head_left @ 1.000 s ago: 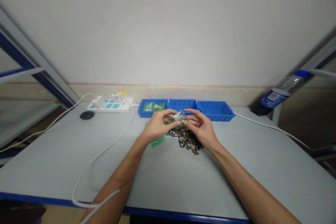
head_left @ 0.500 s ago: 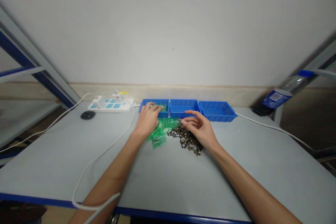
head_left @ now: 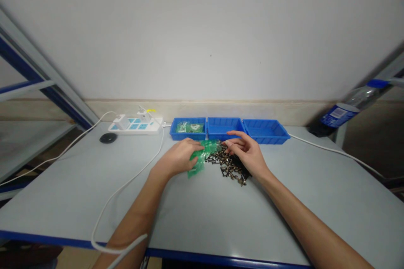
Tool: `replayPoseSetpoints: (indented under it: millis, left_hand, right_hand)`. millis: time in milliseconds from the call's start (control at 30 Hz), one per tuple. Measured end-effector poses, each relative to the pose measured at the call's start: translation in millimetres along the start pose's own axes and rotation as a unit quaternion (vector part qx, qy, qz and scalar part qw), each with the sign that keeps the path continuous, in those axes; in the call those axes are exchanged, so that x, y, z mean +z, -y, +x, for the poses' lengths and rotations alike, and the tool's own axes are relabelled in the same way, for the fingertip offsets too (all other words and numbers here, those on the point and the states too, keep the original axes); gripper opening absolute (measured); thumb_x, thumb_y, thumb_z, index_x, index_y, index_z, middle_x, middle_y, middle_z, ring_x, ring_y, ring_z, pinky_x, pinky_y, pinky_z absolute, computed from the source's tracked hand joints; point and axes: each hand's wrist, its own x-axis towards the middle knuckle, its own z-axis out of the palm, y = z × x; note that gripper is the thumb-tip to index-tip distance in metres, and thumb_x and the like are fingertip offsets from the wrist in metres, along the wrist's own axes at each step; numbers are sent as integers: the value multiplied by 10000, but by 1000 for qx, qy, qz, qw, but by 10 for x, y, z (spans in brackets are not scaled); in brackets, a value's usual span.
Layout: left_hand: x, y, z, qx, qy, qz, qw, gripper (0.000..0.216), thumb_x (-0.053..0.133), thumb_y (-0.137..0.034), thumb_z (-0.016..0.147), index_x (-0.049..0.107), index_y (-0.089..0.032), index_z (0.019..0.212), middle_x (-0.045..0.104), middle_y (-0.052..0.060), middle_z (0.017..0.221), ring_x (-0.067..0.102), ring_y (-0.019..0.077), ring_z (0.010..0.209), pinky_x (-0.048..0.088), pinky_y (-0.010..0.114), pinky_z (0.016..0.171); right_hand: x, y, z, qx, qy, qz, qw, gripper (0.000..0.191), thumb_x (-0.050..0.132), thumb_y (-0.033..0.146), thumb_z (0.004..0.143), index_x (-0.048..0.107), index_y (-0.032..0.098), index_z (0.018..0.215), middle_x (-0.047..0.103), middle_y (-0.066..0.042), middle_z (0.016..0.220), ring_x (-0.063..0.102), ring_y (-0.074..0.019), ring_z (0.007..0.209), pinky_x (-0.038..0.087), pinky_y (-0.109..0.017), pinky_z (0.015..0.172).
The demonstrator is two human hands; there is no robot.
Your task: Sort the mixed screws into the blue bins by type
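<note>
My left hand [head_left: 179, 156] reaches over the small green plastic bags [head_left: 198, 167], its thumb and fingers apart around their left side. I see nothing lifted in it. Beside the bags lies a loose pile of dark and brassy screws [head_left: 232, 168]. My right hand [head_left: 251, 155] hovers at the pile's upper right, its thumb and a finger pinched close together near the bags' right end. Whatever sits in that pinch is too small to make out. More green bags [head_left: 189, 127] lie in the left blue bin [head_left: 188, 136].
A middle blue bin [head_left: 224, 122] and a right blue bin [head_left: 267, 130] stand along the wall. To the left are a white power strip [head_left: 139, 126], a black disc [head_left: 107, 138] and a white cable [head_left: 126, 180]. A bottle [head_left: 339, 115] leans at the right.
My left hand has come out of the left bin and down to the green bags, so the bags inside the bin now show. The right hand stays by the screws; the view shifts slightly.
</note>
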Motion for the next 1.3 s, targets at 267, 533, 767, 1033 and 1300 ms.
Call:
replayPoseSetpoints:
  millis: [267,533,767,1033,1300]
  left_hand:
    - [35,22,47,-65,-22,-4,998,408,560,-71,817,702,-202,1175,742,99,1132,712,271,1015,553,420,927]
    - [23,-180,152,-76,-296,-218,927,253,595,-157,880,734,-192,1089,739,90,1085,701,214,1006,607,376,864]
    - [153,-363,281,-174,-237,-491,820,422,808,-281,722,711,-143,1109,767,92,920,737,231,890,600,376,878]
    - [48,-123,320,-113,-361,-195,905,168,601,-187,895,756,-201,959,733,70,1006,680,197,961,564,378,909]
    - [122,136,172,-166,-155,88,970,400,484,-26,836,715,-166,1132,721,109,1095,670,255,1004,533,386,928]
  right_hand:
    - [23,38,-19,-1,10,8,1000,404,741,430,792,616,216,1111,707,-24,830,680,-151,667,551,-288,673]
    - [36,5,-46,-41,23,-70,996,426,735,407,803,629,209,1165,714,-71,976,660,-151,714,529,-282,643]
    - [111,20,-73,19,48,11,999,384,823,452,685,700,176,923,752,-69,842,704,-196,746,570,-328,721]
    - [97,-15,-21,39,-14,35,999,402,829,467,681,727,181,943,770,-87,892,729,-233,864,571,-381,862]
    - [77,46,-11,35,-29,23,999,373,796,497,705,730,178,886,760,-85,859,698,-191,701,555,-319,687]
